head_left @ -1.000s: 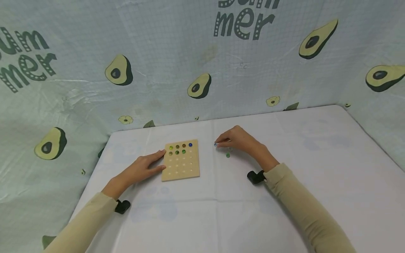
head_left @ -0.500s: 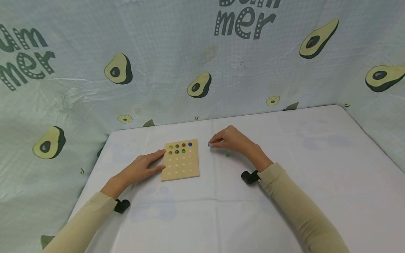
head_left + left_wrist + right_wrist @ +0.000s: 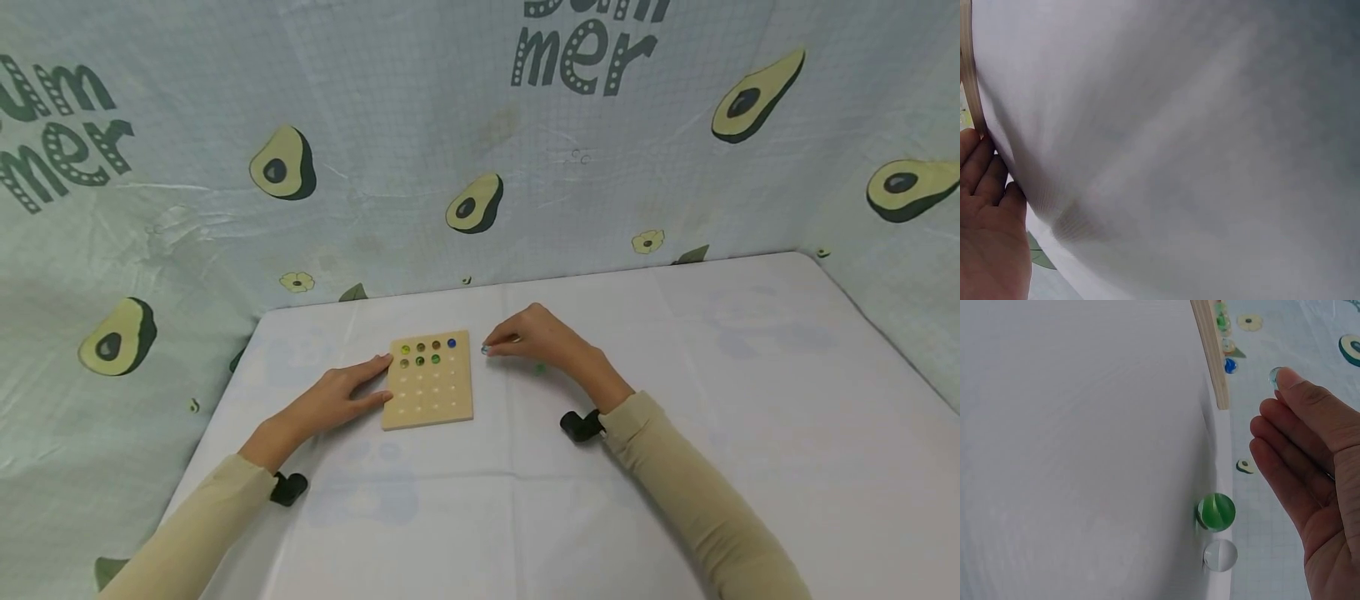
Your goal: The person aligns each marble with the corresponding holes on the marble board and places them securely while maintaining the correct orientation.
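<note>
A square wooden board (image 3: pixel 444 408) with rows of small hollows lies on the table, several coloured marbles seated in its two far rows. My left hand (image 3: pixel 336 398) rests at the board's left edge, with straight fingers and thumb touching it. Just right of the board, my right hand (image 3: pixel 542 335) pinches a pale blue clear marble (image 3: pixel 1274 377) between thumb and fingertips, above the table. Beneath that hand lie a green marble (image 3: pixel 1215 512) and a colourless marble (image 3: pixel 1220 555); the head view shows the green one partly and the colourless one is hidden there.
A white cloth covers the table (image 3: pixel 465 517). Behind it hangs a pale curtain (image 3: pixel 390 125) printed with avocados and lettering. Each wrist wears a black camera, such as the right one (image 3: pixel 581 427).
My right hand has moved left toward the board, carrying the pale blue marble. The left hand and the board have stayed in place.
</note>
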The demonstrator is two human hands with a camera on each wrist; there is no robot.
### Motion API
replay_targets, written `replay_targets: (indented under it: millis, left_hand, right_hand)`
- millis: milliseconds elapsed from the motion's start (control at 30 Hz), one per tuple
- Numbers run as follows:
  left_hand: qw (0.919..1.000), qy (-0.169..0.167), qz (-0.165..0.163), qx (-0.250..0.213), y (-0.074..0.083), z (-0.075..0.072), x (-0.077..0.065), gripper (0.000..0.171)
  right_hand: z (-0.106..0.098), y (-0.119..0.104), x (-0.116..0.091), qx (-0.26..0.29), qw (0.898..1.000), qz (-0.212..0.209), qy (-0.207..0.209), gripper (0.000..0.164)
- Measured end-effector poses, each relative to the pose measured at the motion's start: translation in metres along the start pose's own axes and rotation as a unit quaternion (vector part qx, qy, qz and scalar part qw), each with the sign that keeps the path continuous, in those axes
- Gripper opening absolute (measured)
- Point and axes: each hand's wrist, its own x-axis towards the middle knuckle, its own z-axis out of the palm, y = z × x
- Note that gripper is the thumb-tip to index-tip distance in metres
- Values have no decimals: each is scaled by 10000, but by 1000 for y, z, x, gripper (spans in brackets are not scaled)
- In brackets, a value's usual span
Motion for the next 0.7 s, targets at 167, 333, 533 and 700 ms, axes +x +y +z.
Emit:
replay_targets:
  millis: [167,333,533,700]
  left_hand:
    - [10000,9,-3,4,-1,1,0,79]
    - [10000,38,-18,43,-3,0,-1,80]
    - [10000,26,-22,-15,-2,-1,0,79]
    - [10000,8,-25,-47,-2,0,0,79]
  right_hand:
    - [2,-4,3,-72,9999,-125,36,20]
    - [5,-7,6,-32,10000,-91,18,20]
    - [10,-6,10,162,9998,-135,48,19]
    - [13,-6,11,213,9997,-143,54,18]
